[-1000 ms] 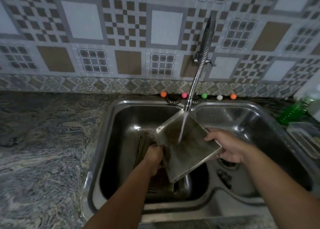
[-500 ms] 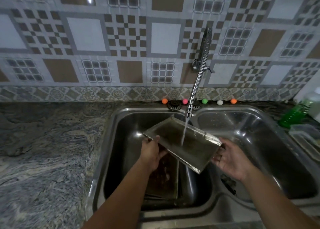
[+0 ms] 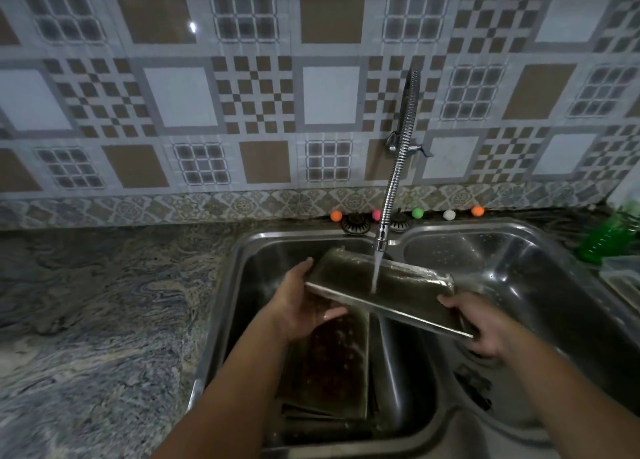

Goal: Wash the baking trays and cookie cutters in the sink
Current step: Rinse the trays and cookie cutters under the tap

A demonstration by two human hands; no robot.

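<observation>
My left hand [image 3: 304,306] and right hand [image 3: 485,323] grip the baking tray [image 3: 391,292] by its short edges under the faucet [image 3: 394,174]. Another tray [image 3: 332,365] leans in the sink [image 3: 221,320], marbled counter [image 3: 104,320] beside

left basin [image 3: 242,320]: stacked trays [image 3: 332,365] | right basin [image 3: 540,285]: open | faucet [image 3: 394,181] overhead

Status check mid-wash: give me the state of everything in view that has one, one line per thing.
Flexible metal tap: running, stream landing on the held tray.
Rectangular metal baking tray: held tilted under the stream, wet.
Left hand: gripping the tray's left end.
Right hand: gripping the tray's right corner.
Soiled baking tray: lying in the left basin, unwashed.
Right sink basin: holds no trays.
</observation>
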